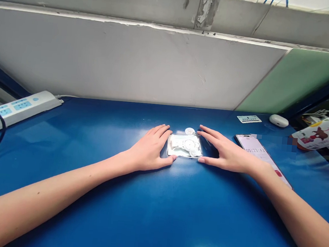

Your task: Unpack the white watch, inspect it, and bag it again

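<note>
A small clear plastic packet (185, 145) with white parts inside lies flat on the blue table (156, 208), near its middle. My left hand (150, 149) rests palm down at the packet's left edge, fingers stretched out, thumb touching the near left corner. My right hand (225, 152) lies flat at the packet's right edge, fingers spread, thumb at the near right corner. A small round white piece (189, 131) sits just behind the packet, between my fingertips. Neither hand holds anything.
A phone (262, 156) showing a timer lies right of my right hand. Behind it are a white label card (249, 119) and a white earbud case (279, 120). A white power strip (14, 111) with a black cable sits at the far left. A printed packet (323, 135) lies at the right edge.
</note>
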Motion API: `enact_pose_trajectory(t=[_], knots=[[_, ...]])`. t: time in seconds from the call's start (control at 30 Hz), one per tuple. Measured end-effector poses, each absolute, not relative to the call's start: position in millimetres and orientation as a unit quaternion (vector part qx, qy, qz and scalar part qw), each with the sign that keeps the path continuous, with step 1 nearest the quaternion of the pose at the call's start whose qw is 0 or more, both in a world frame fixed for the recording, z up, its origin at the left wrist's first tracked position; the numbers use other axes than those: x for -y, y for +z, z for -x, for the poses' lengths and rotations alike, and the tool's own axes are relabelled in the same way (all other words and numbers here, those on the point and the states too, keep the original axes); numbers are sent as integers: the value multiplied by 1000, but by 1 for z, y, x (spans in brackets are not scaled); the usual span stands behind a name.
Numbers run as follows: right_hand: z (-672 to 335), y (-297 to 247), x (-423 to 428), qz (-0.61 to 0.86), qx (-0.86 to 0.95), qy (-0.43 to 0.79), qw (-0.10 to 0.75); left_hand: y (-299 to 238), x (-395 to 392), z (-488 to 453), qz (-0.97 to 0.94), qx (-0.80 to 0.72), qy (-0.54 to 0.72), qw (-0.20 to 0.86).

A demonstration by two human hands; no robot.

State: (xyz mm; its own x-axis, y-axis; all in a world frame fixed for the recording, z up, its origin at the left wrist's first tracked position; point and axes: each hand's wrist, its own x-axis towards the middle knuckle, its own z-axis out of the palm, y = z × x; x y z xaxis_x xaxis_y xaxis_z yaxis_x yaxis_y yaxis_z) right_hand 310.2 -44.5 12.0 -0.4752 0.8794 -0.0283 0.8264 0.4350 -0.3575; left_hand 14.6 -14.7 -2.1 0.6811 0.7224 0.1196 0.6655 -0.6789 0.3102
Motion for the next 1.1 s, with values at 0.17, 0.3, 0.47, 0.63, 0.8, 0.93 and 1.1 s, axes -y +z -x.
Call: enact_pose_trajectory(t=[0.17,0.3,0.47,0.63,0.8,0.93,1.1], knots=[[-312,12,43,507,843,164,78,-2,15,-15,-908,-389,102,120],[-312,12,43,514,839,168,63,-2,15,-16,-906,-395,95,116],[-313,12,43,509,843,165,60,-1,16,-15,-911,-386,90,116],[-313,14,44,485,857,151,83,-2,15,-14,-911,-381,100,120],[-310,10,41,412,892,97,158,-3,13,-13,-912,-365,126,136],[-306,6,40,376,897,63,222,-4,13,-11,-911,-360,140,143],[-304,7,43,399,860,83,306,-7,13,-11,-912,-341,178,142]])
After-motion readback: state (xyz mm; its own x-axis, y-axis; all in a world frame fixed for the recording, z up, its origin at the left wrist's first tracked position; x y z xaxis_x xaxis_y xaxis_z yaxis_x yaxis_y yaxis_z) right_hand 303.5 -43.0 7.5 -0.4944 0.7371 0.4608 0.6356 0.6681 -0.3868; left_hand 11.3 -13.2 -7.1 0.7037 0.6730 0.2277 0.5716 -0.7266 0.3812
